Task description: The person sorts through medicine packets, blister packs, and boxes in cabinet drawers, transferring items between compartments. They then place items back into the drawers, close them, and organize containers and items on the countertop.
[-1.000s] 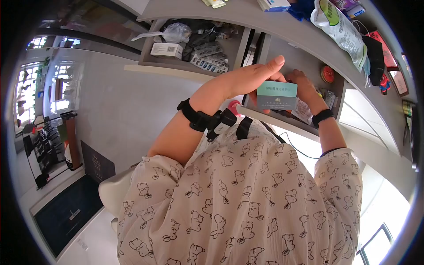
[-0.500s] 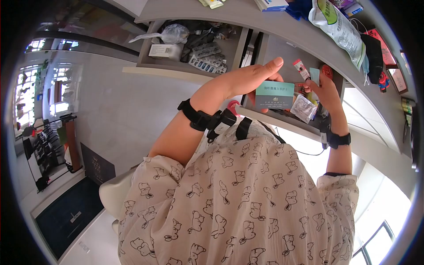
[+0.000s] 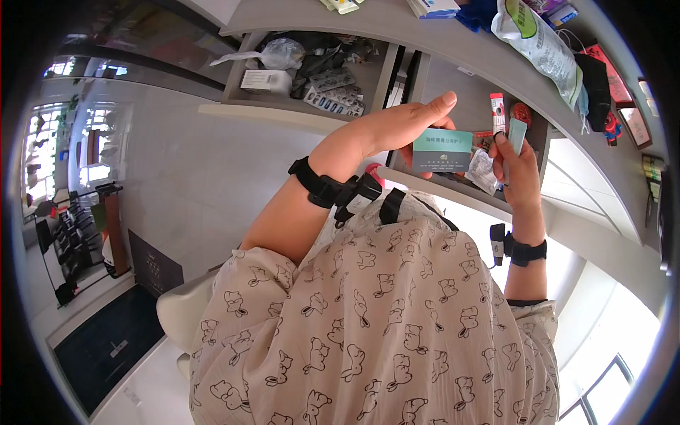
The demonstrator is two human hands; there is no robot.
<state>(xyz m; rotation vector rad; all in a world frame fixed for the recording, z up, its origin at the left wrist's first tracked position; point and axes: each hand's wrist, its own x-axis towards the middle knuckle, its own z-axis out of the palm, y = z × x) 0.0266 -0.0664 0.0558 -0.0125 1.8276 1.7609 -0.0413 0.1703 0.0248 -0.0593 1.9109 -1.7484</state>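
My left hand (image 3: 414, 120), thumb raised, is closed on a green and grey printed card (image 3: 443, 151) over the right drawer (image 3: 457, 81). My right hand (image 3: 520, 170) pinches a slim red and white packet (image 3: 497, 110), which stands upright from the fingers. A narrow pale green piece (image 3: 517, 133) also sticks up from that hand; its kind is unclear. In the drawer below, a clear plastic packet (image 3: 483, 172) lies between the two hands. A round red item (image 3: 521, 112) rests behind the right fingers.
The left drawer (image 3: 283, 113) is pulled out, holding a white box (image 3: 266, 82), a knotted plastic bag (image 3: 280, 54) and blister packs (image 3: 334, 100). On the desktop (image 3: 382, 21) stands a large white and green pouch (image 3: 538, 53), with a black item (image 3: 593, 88) beside it.
My right hand has shifted slightly left and turned. The red and white packet has gone from tilted to upright, and the pale green piece now leans right. My left hand stays nearly in place.
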